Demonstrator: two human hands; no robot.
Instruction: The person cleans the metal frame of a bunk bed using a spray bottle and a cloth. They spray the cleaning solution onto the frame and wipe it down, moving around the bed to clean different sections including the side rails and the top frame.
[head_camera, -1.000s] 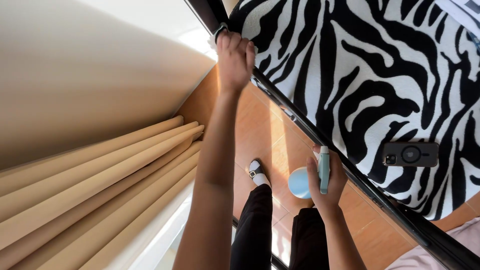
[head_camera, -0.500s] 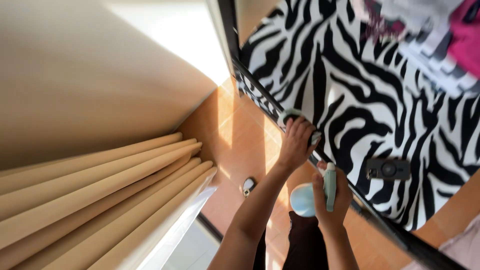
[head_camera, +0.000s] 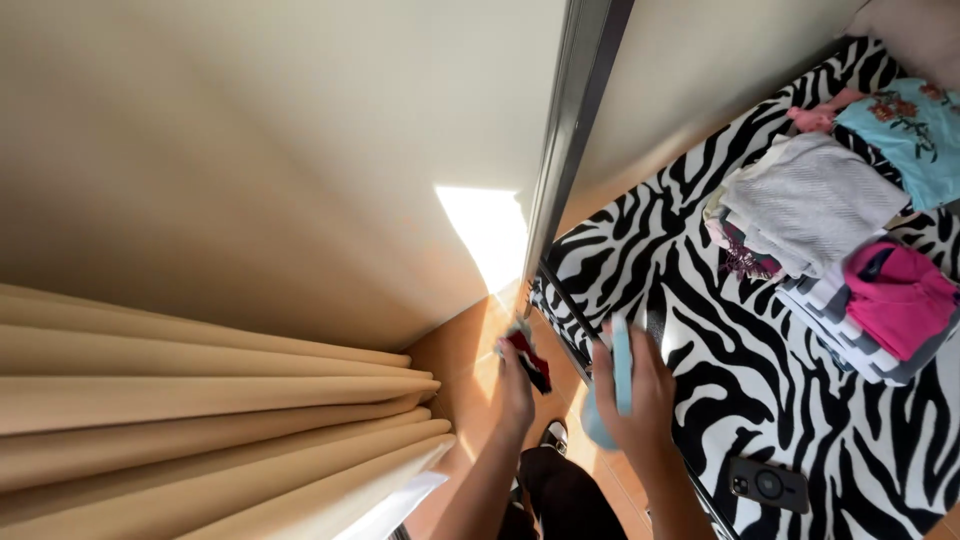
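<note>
The left hand (head_camera: 516, 385) reaches toward the near corner of the bed (head_camera: 700, 330), its grip clamped on a small dark and red cloth (head_camera: 530, 358) held just off that corner, over the floor (head_camera: 470, 360). The right hand (head_camera: 632, 395) is beside it, at the bed's long edge, fingers closed round a pale blue bottle (head_camera: 618, 385) that stands roughly upright in the fist, with its rounded lower part showing below the hand.

The bed wears a zebra-striped cover. A black phone (head_camera: 768, 484) lies flat on it near the right hand, close to the same edge. Farther in, toward the far corner, folded clothes (head_camera: 815, 200) sit in stacks: white and grey pieces, a pink one (head_camera: 895, 295), a teal one with a flower print (head_camera: 905, 130).

A dark upright frame (head_camera: 570, 150) rises from the bed's corner, right next to the cloth. Beige curtain (head_camera: 200, 420) folds fill the left side, with a plain wall (head_camera: 250, 150) above them and a patch of sunlight on it. The person's dark trouser leg (head_camera: 560, 495) and a shoe (head_camera: 553, 436) show below the hands.
</note>
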